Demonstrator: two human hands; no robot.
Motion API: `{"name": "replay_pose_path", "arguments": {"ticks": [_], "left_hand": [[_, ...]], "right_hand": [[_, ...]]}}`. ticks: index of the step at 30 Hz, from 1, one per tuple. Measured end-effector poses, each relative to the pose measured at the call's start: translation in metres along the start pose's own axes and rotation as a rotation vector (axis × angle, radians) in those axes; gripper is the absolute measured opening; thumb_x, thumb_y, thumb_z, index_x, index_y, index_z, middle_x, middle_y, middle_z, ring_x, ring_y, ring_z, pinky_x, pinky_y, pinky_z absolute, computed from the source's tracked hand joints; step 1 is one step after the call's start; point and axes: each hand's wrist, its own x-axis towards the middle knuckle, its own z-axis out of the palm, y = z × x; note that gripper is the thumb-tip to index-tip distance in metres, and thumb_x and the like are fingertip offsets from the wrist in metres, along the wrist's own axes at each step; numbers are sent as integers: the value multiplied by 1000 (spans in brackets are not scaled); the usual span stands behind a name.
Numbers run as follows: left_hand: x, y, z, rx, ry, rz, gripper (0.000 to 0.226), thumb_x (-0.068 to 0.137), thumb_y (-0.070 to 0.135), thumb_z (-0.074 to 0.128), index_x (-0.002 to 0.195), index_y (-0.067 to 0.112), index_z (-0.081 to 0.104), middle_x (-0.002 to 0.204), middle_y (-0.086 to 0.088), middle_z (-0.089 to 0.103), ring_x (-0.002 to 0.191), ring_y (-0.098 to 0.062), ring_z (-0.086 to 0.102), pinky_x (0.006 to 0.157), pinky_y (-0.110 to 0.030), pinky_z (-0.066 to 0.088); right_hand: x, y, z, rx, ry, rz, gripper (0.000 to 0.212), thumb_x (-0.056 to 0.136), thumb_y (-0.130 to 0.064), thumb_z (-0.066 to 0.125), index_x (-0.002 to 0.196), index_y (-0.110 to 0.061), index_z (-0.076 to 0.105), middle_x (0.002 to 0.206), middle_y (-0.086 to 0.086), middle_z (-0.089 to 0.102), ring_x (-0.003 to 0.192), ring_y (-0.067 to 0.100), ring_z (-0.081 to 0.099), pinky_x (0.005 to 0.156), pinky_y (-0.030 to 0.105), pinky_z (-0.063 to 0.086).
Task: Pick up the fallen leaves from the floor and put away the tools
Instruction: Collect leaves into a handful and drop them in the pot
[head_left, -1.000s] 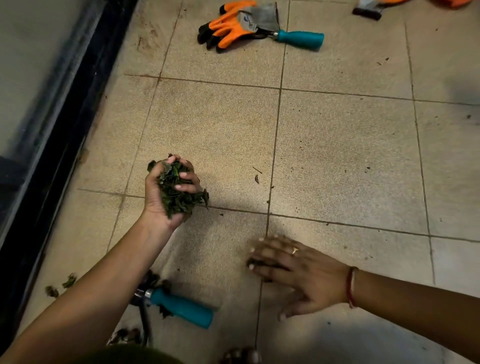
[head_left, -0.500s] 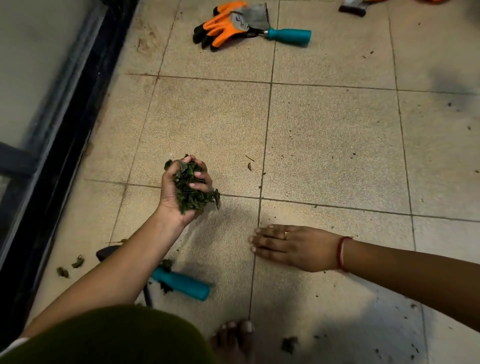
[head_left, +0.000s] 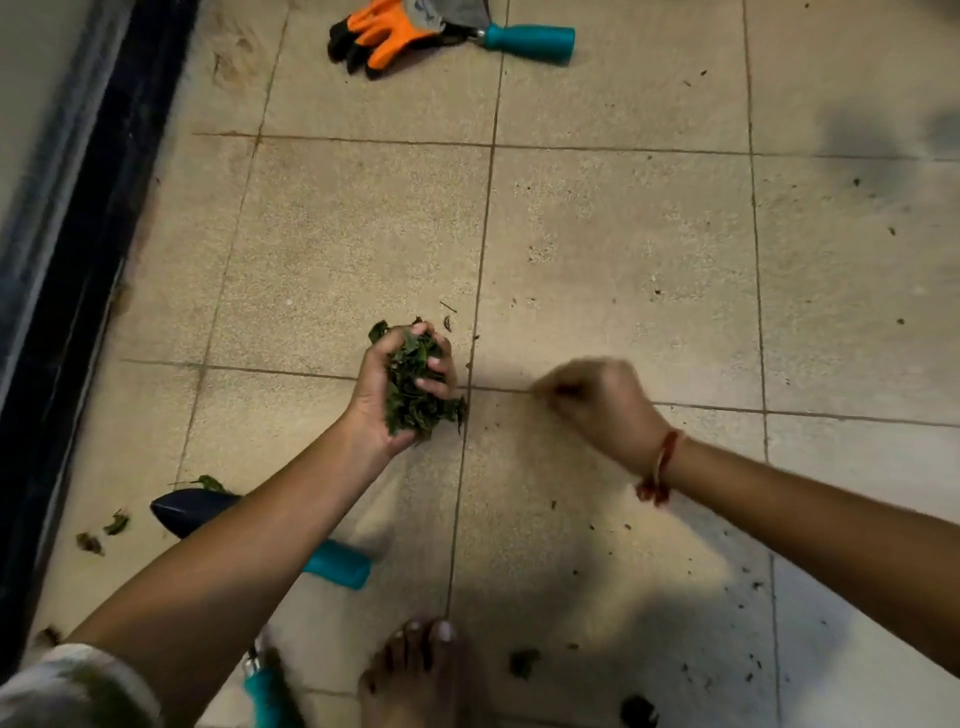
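Two hands over the tiled floor (head_left: 623, 249), wide open tiles ahead & right; dark door track (head_left: 78, 291) edges the left. We cup a clump of leaves (head_left: 415, 389) in our left hand (head_left: 384, 400), fingers curled round it. Right hand (head_left: 597, 400) blurred, grip unclear. Trowel (head_left: 208, 512) under left forearm, blade pointing left, teal handle right. Loose leaf bits (head_left: 523, 662) near our foot (head_left: 415, 675).

You have no readable text, label, brand or number here. The only mark is a small dark squiggle on the grey cuff of the orange and black rubber-coated work glove (head_left: 387, 32), too blurred for you to make out.
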Motion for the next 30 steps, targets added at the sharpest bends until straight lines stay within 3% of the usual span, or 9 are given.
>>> {"name": "replay_pose_path", "arguments": {"ticks": [3, 7, 13, 16, 18, 21, 23, 25, 30], "left_hand": [[-7, -17, 24, 22, 2, 4, 37, 45, 6, 87, 68, 16, 60, 71, 1, 61, 48, -7, 52, 33, -13, 39], [-34, -40, 71, 48, -11, -49, 36, 44, 7, 89, 68, 16, 65, 69, 2, 61, 46, -8, 52, 32, -13, 39], [-106, -66, 172, 80, -12, -100, 42, 43, 10, 89, 81, 13, 73, 66, -1, 59, 45, -8, 50, 31, -13, 37], [-156, -78, 232, 94, 10, -137, 41, 39, 10, 90, 77, 11, 72, 62, -2, 59, 42, -8, 51, 31, -12, 36], [-192, -85, 276, 97, 57, -159, 34, 42, 9, 87, 72, 10, 70, 59, -3, 58, 41, -8, 51, 31, -12, 34], [-252, -97, 348, 129, 172, -167, 10, 63, 11, 69, 71, 10, 64, 55, -3, 56, 41, -9, 50, 29, -13, 34], [-289, -105, 392, 134, 184, -184, 10, 61, 9, 72, 67, 9, 65, 56, -3, 56, 42, -10, 52, 29, -13, 35], [-323, -111, 432, 102, 115, -233, 32, 44, 3, 85, 67, 8, 64, 57, -2, 57, 44, -11, 55, 30, -13, 37], [-371, -133, 491, 104, -6, -400, 37, 39, 0, 88, 70, 4, 67, 58, 1, 58, 48, -9, 59, 33, -12, 40]], "right_hand": [[17, -40, -41, 601, 158, 268, 23, 78, 9, 68, 95, -6, 70, 77, -2, 68, 65, 2, 63, 66, 18, 54], [6, -100, -79, 811, 247, 276, 20, 77, 11, 68, 93, -2, 69, 70, -5, 68, 67, 6, 63, 66, 21, 54], [-49, -189, -134, 845, 419, 373, 21, 76, 11, 70, 80, -9, 65, 79, 3, 68, 74, 7, 66, 70, 19, 51], [-81, -241, -172, 868, 482, 407, 20, 76, 12, 69, 82, -8, 65, 78, 3, 70, 73, 8, 68, 65, 16, 51], [-98, -278, -207, 857, 514, 403, 21, 77, 11, 69, 81, -9, 65, 73, -5, 70, 70, 5, 67, 62, 13, 51], [-125, -337, -271, 811, 512, 391, 24, 77, 12, 69, 76, -12, 66, 67, -12, 69, 65, 2, 66, 59, 11, 50], [-142, -371, -309, 729, 517, 367, 25, 76, 7, 72, 73, -17, 69, 68, -11, 69, 68, 2, 66, 63, 12, 49], [-159, -400, -346, 554, 550, 325, 21, 74, -3, 76, 72, -23, 72, 72, -13, 69, 74, 2, 65, 71, 14, 46], [-198, -437, -403, 225, 636, 215, 5, 73, -16, 79, 74, -17, 75, 77, -9, 69, 75, 9, 62, 75, 35, 47]]}}
